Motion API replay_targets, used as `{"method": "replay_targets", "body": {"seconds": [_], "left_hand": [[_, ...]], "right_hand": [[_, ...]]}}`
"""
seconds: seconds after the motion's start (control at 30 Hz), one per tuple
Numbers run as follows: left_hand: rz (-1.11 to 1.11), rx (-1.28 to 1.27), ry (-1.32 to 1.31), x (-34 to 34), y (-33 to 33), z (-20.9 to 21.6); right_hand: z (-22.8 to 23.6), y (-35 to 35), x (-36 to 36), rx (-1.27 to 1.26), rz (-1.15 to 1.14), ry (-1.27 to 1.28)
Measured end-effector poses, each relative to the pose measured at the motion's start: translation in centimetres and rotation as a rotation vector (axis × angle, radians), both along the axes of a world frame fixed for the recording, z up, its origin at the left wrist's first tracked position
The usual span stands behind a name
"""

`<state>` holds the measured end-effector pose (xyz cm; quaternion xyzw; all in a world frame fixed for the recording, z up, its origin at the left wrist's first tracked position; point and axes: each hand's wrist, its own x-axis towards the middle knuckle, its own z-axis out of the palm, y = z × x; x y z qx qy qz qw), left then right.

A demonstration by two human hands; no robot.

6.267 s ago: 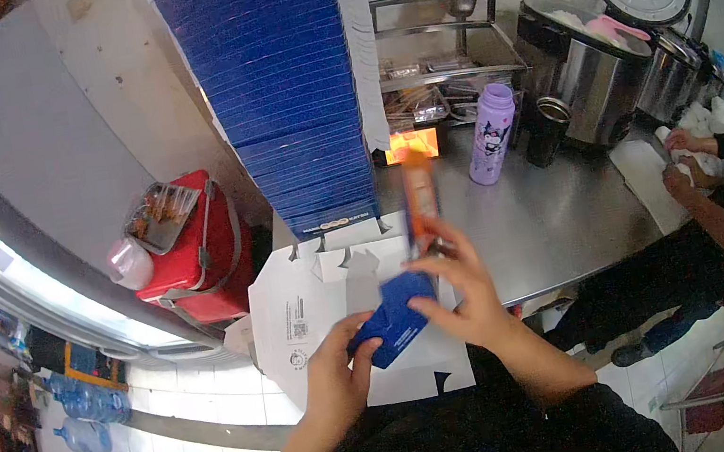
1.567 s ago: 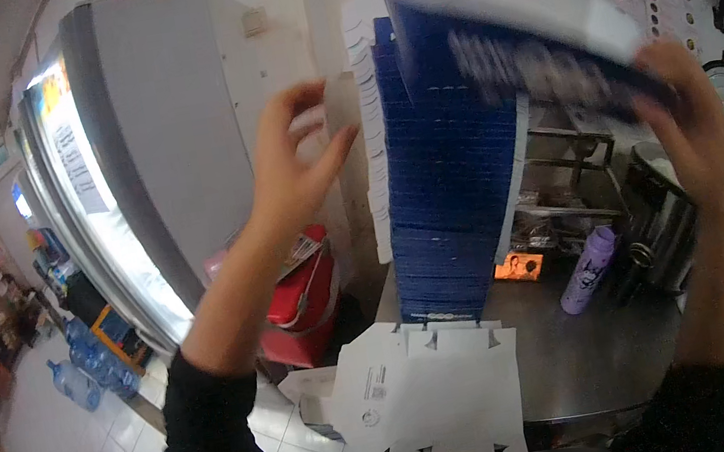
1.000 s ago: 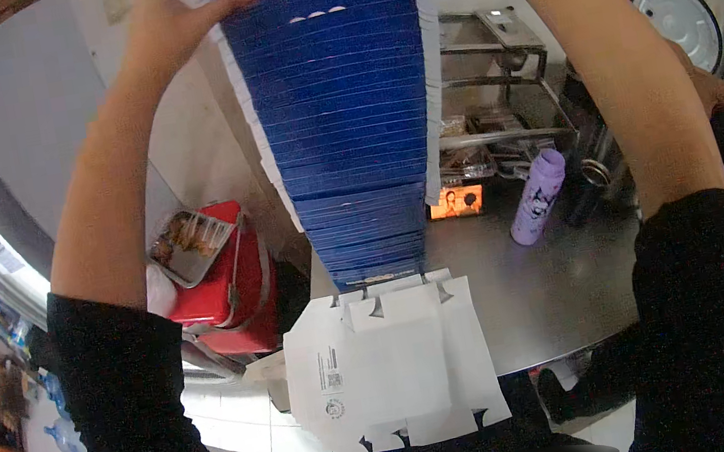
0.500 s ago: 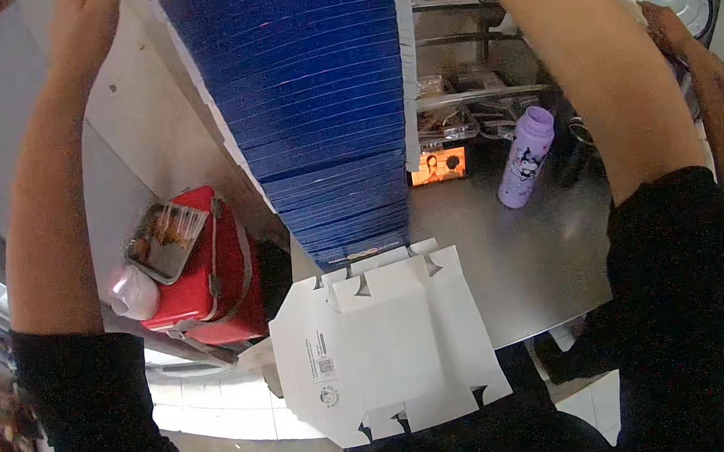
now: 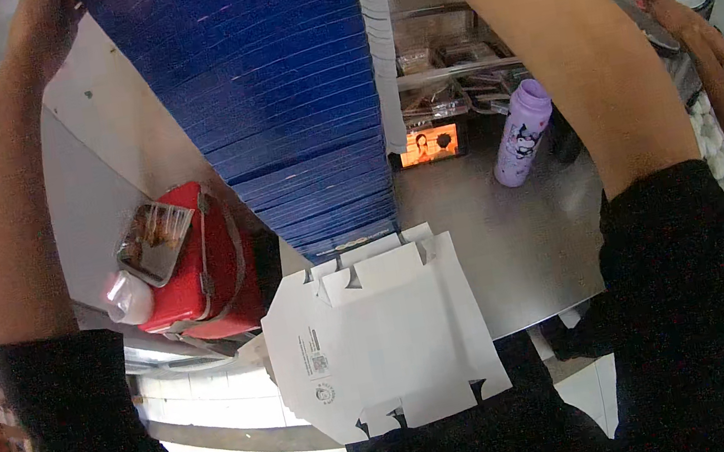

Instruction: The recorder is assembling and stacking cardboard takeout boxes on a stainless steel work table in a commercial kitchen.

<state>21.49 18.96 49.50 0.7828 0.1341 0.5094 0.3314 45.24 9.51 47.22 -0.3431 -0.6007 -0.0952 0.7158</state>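
Note:
A tall stack of blue folded cardboard boxes (image 5: 286, 114) rises from the table, its top running past the upper edge of view. My left hand (image 5: 46, 35) is raised at the upper left, close beside the stack's upper left corner; its fingers are mostly cut off or dark, so their grip does not show. My right forearm (image 5: 540, 33) reaches up along the stack's right side, and the hand lies beyond the upper edge. Nearest my body, a flat white cardboard box blank (image 5: 401, 344) with notched edges lies at the foot of the stack, overhanging the table's front edge.
A purple bottle (image 5: 523, 134) and a lit phone screen (image 5: 430, 145) stand on the metal table (image 5: 541, 263). At left, a red cooler box (image 5: 191, 293) carries a foil tray (image 5: 156, 243) beside a white-lidded tub (image 5: 128, 299). Another person's hand (image 5: 663, 8) holds something white at the right.
The view has shifted somewhat. The upper stack now appears farther left, and my left hand has moved left and slightly lower. The white blank lies much as before.

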Motion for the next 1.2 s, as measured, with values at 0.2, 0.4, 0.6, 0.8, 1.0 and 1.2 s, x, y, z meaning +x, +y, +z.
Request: {"method": "replay_targets", "body": {"seconds": [0.2,0.4,0.6,0.8,1.0,1.2], "left_hand": [[-0.374,-0.046,-0.02,1.5,-2.3,-1.0],[-0.013,-0.25,-0.036,0.5,0.3,0.6],[0.488,0.673,-0.306,-2.6,-2.8,-7.5],[-0.108,0.669,0.699,-2.9,-15.2,-28.9],[0.08,0.449,1.303,-0.8,-17.8,-39.5],[0.147,0.327,1.386,-1.2,-17.8,-40.7]], "right_hand": [[0.0,0.1,0.3,0.001,-0.135,-0.078],[0.1,0.0,0.4,-0.119,-0.198,-0.038],[-6.1,-10.4,-3.0,0.133,0.154,0.005],[-16.5,-23.1,-5.6,-0.038,0.552,-0.505],[-18.2,-25.8,-14.1,-0.188,1.139,-0.091],[-19.9,-28.2,-14.6,-0.229,1.433,-0.21]]}}
